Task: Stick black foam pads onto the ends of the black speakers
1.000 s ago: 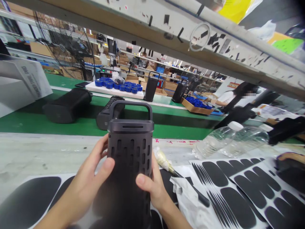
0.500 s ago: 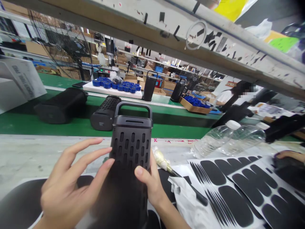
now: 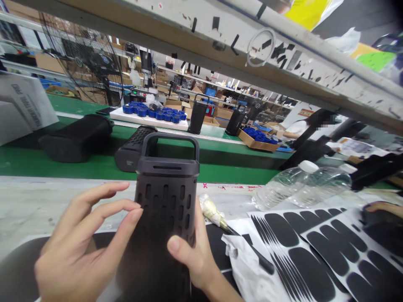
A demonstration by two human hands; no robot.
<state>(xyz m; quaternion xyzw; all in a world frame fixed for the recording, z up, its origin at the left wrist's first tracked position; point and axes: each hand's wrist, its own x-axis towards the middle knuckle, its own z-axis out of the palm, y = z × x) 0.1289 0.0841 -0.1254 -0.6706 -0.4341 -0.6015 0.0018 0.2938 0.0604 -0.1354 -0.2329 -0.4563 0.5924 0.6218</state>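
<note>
A black case [image 3: 163, 191] with slotted sides and a loop carry handle on top stands upright in front of me, leaning slightly. My right hand [image 3: 192, 251] is wrapped round its right side, thumb on the near face. At its left edge is my left hand [image 3: 85, 239], thumb and index fingertips pinched together and the other fingers loosely curled. Whatever that pinch may hold is too small to make out. The lower part of the case is dark and blurred.
Two similar black cases lie on the green belt [image 3: 214, 172]. Sheets of black die-cut pieces [image 3: 292, 247], a brush with a wrapped head [image 3: 212, 212], crumpled white paper [image 3: 244, 262] and clear bottles [image 3: 285, 184] are at right. A shelf beam [image 3: 201, 46] crosses overhead. Another person's hand [image 3: 385, 206] shows far right.
The case and both hands have shifted a little left and toward me. My left thumb and index fingertips have drawn closer together. My right hand keeps its hold.
</note>
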